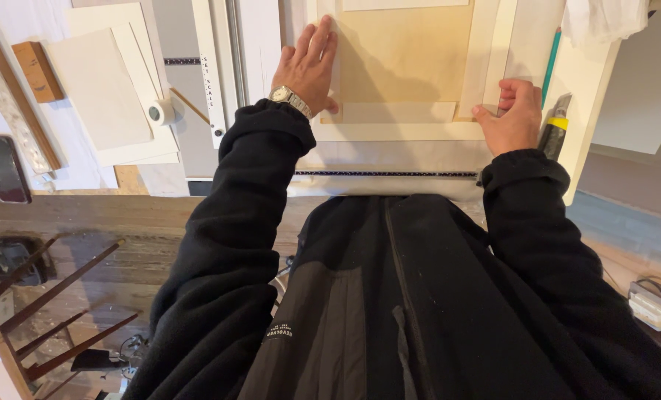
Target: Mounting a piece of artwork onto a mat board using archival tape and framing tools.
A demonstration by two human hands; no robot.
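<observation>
Both black-sleeved arms extend forward. The left hand (307, 65) lies flat, palm down, fingers straight and together, watch at wrist. The right hand (513, 117) is curled, fingers bent inward.

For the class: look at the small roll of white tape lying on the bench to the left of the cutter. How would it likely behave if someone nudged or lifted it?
The roll of white tape lies flat on its side, so a nudge would probably slide it rather than roll it. Stood on edge, its round shape would likely roll. It looks small with a hollow core, so probably light to lift.
</observation>
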